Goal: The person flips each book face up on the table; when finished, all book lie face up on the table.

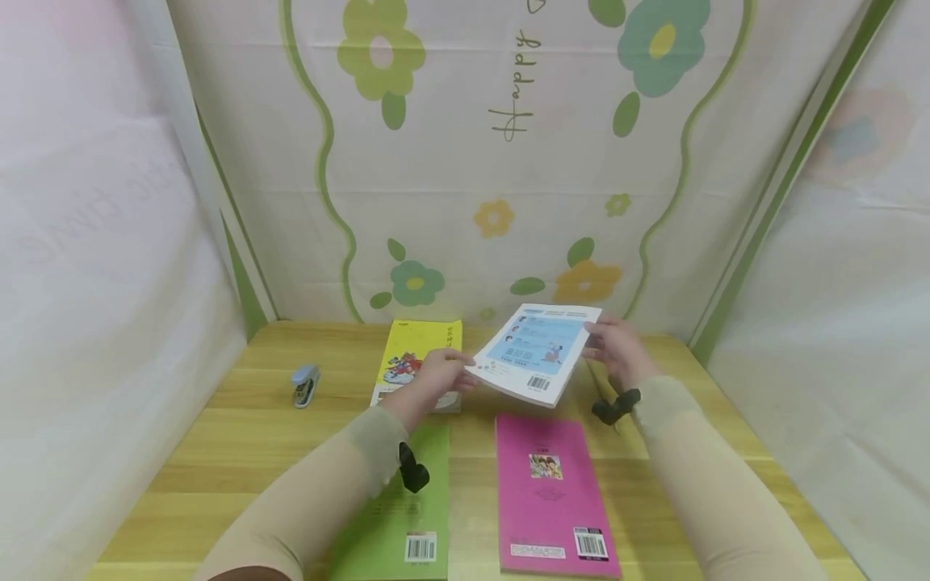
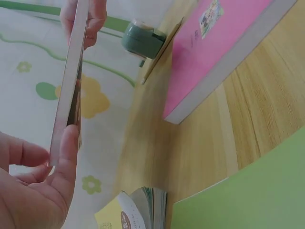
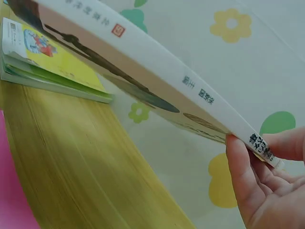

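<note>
Left grip (image 1: pixel 440 377), right grip (image 1: pixel 619 350): you pinch the white book (image 1: pixel 534 351).
Pink book (image 1: pixel 552 512): six o'clock from that one.

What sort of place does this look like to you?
Probably a small desk corner, perhaps a makeshift booth. Flower-printed sheeting rises behind a wooden table, with more sheeting on both sides, and the table has a stapler on it.
</note>
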Demonstrator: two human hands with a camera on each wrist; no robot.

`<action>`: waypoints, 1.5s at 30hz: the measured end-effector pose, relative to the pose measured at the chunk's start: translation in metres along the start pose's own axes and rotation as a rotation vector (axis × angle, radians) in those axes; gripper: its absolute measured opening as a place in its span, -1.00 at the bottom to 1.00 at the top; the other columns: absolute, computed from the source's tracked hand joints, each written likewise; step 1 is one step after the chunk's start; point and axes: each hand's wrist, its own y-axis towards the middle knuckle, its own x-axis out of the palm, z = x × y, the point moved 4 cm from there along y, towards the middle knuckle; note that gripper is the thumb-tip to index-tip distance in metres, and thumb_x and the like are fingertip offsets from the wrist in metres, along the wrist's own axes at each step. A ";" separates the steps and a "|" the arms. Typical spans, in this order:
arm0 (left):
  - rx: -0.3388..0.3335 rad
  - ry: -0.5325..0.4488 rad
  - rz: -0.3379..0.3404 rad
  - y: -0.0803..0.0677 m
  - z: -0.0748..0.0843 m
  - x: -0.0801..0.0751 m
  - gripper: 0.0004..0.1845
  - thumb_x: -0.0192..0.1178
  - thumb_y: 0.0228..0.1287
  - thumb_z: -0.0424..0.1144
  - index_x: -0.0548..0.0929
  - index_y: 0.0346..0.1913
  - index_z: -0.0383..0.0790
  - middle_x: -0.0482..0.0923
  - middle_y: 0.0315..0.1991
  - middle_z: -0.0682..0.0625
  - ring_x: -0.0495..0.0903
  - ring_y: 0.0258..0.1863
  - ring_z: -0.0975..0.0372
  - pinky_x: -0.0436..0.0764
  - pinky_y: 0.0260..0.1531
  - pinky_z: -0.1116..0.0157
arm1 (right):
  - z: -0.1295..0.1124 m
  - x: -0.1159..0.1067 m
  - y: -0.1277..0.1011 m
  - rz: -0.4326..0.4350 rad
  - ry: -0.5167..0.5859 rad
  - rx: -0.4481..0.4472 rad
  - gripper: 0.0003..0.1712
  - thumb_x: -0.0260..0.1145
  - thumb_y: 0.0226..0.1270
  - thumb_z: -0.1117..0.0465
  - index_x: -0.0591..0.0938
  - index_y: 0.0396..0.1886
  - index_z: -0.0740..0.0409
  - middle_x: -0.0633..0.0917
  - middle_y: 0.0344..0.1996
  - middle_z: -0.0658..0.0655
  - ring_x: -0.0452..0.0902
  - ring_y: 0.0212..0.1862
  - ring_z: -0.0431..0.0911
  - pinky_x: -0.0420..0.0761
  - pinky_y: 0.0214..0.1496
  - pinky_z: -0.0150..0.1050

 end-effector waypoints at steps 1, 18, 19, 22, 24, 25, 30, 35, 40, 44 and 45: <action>0.002 0.010 0.003 0.000 0.000 0.000 -0.72 0.07 0.27 -0.55 0.60 0.03 -0.46 0.69 -0.31 -0.23 0.71 -0.18 -0.10 0.67 -0.07 0.06 | -0.001 0.001 -0.001 0.006 0.008 0.001 -0.48 0.10 0.52 0.32 0.25 0.36 0.44 0.66 -0.26 0.08 0.63 -0.26 -0.14 0.70 -0.17 -0.28; 0.196 0.323 0.111 -0.004 0.010 0.012 -0.52 0.33 0.12 -0.48 0.39 0.08 -0.30 0.53 0.04 -0.21 0.57 -0.09 0.06 0.66 -0.18 0.27 | -0.016 0.013 -0.016 0.041 0.199 0.010 -0.79 0.13 0.48 0.39 0.41 0.04 0.32 0.61 -0.29 0.10 0.59 -0.33 -0.15 0.70 -0.23 -0.34; 0.201 0.339 0.127 -0.004 0.010 0.012 -0.55 0.33 0.15 -0.44 0.40 0.06 -0.27 0.53 0.04 -0.19 0.57 -0.10 0.07 0.66 -0.19 0.28 | -0.016 0.014 -0.017 0.043 0.208 0.012 -0.79 0.13 0.48 0.39 0.41 0.04 0.32 0.62 -0.29 0.11 0.60 -0.33 -0.15 0.70 -0.22 -0.33; 0.221 0.375 0.162 -0.005 0.014 0.013 -0.65 0.33 0.21 -0.40 0.43 -0.01 -0.18 0.54 0.06 -0.17 0.57 -0.10 0.08 0.66 -0.26 0.30 | -0.016 0.016 -0.017 0.043 0.230 0.009 -0.79 0.13 0.48 0.39 0.42 0.05 0.33 0.65 -0.29 0.13 0.63 -0.32 -0.13 0.71 -0.22 -0.32; 0.240 0.397 0.182 -0.006 0.015 0.013 -0.71 0.31 0.24 -0.39 0.46 -0.07 -0.13 0.54 0.09 -0.18 0.57 -0.10 0.07 0.65 -0.32 0.32 | -0.016 0.016 -0.017 0.048 0.238 0.005 -0.80 0.12 0.48 0.39 0.44 0.04 0.34 0.66 -0.29 0.14 0.64 -0.32 -0.12 0.71 -0.22 -0.31; 0.249 0.400 0.187 -0.007 0.016 0.013 -0.72 0.30 0.24 -0.41 0.47 -0.10 -0.11 0.54 0.10 -0.19 0.58 -0.12 0.06 0.64 -0.37 0.32 | -0.016 0.017 -0.017 0.049 0.242 0.001 -0.81 0.12 0.48 0.39 0.44 0.03 0.34 0.67 -0.30 0.15 0.65 -0.32 -0.11 0.71 -0.23 -0.31; 0.304 0.462 0.236 -0.006 0.017 0.013 -0.78 0.30 0.22 -0.41 0.54 -0.16 -0.07 0.53 0.08 -0.16 0.53 -0.09 0.04 0.62 -0.32 0.25 | -0.017 0.018 -0.018 0.078 0.295 0.003 -0.95 0.13 0.47 0.40 0.49 -0.16 0.32 0.66 -0.41 0.14 0.62 -0.40 -0.11 0.72 -0.29 -0.30; 0.417 0.605 0.338 -0.004 0.023 0.018 -0.78 0.34 0.15 -0.39 0.63 -0.19 -0.03 0.53 -0.06 -0.06 0.49 -0.02 0.06 0.50 0.04 0.11 | -0.022 0.020 -0.021 0.084 0.320 -0.006 -0.94 0.12 0.49 0.38 0.50 -0.23 0.27 0.63 -0.42 0.10 0.59 -0.40 -0.13 0.70 -0.28 -0.32; 0.550 0.719 0.388 -0.006 0.035 0.031 -0.79 0.39 0.10 -0.36 0.66 -0.24 -0.02 0.61 -0.10 0.02 0.48 -0.04 0.09 0.36 0.13 0.07 | -0.031 0.023 -0.026 0.092 0.342 -0.035 -0.77 0.06 0.52 0.37 0.44 0.08 0.35 0.66 -0.30 0.15 0.63 -0.34 -0.12 0.70 -0.23 -0.32; 0.626 0.741 0.363 -0.013 0.044 0.044 -0.76 0.38 0.08 -0.39 0.65 -0.23 -0.02 0.60 -0.04 0.03 0.49 0.00 0.10 0.42 0.10 0.08 | -0.035 0.026 -0.029 0.107 0.375 -0.050 -0.64 0.04 0.53 0.38 0.36 0.24 0.39 0.68 -0.30 0.17 0.65 -0.34 -0.10 0.71 -0.23 -0.30; 0.644 0.740 0.358 -0.016 0.046 0.048 -0.75 0.37 0.07 -0.41 0.65 -0.22 -0.03 0.60 -0.03 0.02 0.50 0.00 0.09 0.45 0.07 0.08 | -0.035 0.027 -0.030 0.113 0.382 -0.052 -0.63 0.04 0.53 0.38 0.36 0.25 0.39 0.68 -0.31 0.17 0.65 -0.35 -0.10 0.71 -0.24 -0.31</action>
